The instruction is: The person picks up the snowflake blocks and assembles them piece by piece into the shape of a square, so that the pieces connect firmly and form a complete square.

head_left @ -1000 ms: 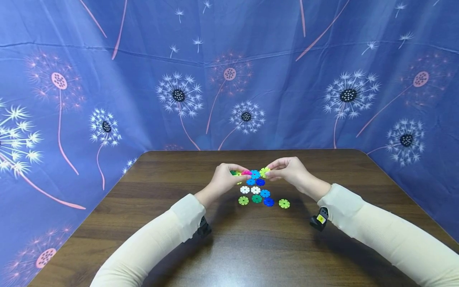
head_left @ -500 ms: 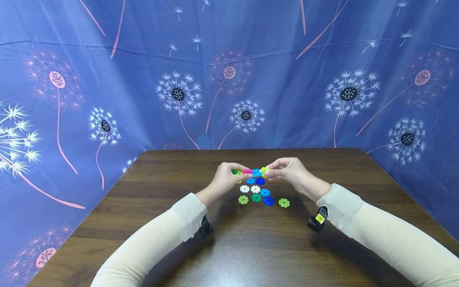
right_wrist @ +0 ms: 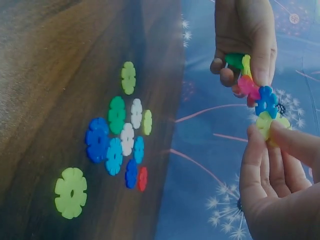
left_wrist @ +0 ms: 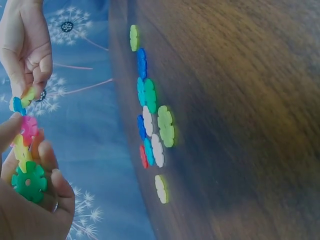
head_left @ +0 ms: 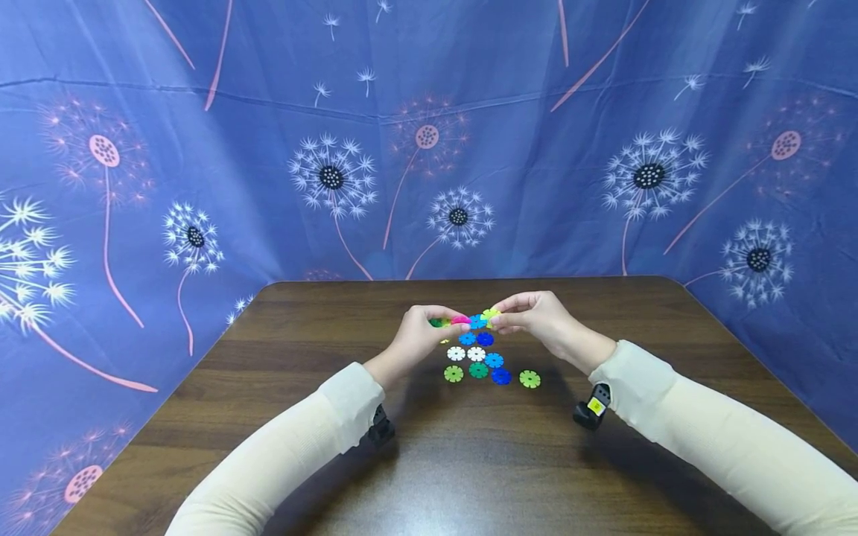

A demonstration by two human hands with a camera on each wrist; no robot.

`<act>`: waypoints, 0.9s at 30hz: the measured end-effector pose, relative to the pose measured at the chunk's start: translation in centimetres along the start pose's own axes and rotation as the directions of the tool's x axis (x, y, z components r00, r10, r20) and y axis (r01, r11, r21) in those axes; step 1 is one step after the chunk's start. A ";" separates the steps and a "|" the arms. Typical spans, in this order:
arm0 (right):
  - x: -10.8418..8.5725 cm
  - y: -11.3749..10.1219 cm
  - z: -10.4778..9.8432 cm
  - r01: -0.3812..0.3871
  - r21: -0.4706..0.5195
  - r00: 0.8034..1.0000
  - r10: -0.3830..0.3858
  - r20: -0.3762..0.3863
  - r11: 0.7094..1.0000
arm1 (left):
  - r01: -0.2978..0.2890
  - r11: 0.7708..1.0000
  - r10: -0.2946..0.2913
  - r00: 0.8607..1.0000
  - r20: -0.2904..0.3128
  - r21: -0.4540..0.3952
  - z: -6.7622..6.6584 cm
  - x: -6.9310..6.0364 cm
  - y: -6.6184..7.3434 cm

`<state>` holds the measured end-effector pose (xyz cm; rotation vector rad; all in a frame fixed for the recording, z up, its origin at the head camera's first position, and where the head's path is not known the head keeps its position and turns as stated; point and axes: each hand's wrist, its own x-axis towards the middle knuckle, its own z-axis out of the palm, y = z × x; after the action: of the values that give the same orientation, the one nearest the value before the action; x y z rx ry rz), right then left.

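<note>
My left hand [head_left: 417,335] grips a short chain of flower-shaped interlocking discs, raised above the table. In the left wrist view the chain runs from a green disc [left_wrist: 30,182] through a yellow disc [left_wrist: 21,152] to a pink disc [left_wrist: 30,129]. At its far end is a blue disc [right_wrist: 267,101], beside my left thumb. Between thumb and fingertips, my right hand [head_left: 546,326] pinches a yellow-green disc [right_wrist: 264,126] against the blue one's edge. Whether their notches are engaged I cannot tell.
Loose discs lie flat on the brown wooden table [head_left: 429,461] below the hands, among them a white disc [head_left: 456,353], a dark blue disc [head_left: 501,376] and a lime disc [head_left: 529,379]. A blue dandelion-print cloth [head_left: 536,149] hangs behind the table.
The yellow-green disc has shifted slightly left and up with my right hand and now overlaps the blue disc more. My left hand stays nearly still, and the loose discs have not moved.
</note>
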<state>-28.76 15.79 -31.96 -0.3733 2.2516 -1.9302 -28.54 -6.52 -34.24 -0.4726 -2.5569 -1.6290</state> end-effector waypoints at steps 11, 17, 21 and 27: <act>0.3 0.2 -0.3 -0.014 0.014 1.000 0.013 0.016 1.000 | -0.041 0.997 0.037 0.997 0.073 0.060 -0.3 0.0 0.0; 0.4 0.3 -0.1 0.010 -0.056 1.000 -0.009 0.019 0.998 | -0.037 0.999 0.035 0.989 0.145 0.011 -0.1 0.1 0.0; 0.3 0.4 0.0 0.012 -0.082 1.000 -0.011 0.016 0.997 | -0.025 0.999 0.021 0.984 0.179 0.020 -0.1 0.0 0.2; 0.3 0.7 0.2 0.029 -0.086 0.999 -0.026 0.038 0.996 | -0.015 0.999 0.003 0.975 0.222 0.050 -0.1 -0.1 0.5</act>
<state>-29.08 15.62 -32.63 -0.4495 2.3241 -1.8270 -28.32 -6.43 -33.78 -0.6976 -2.7408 -1.5854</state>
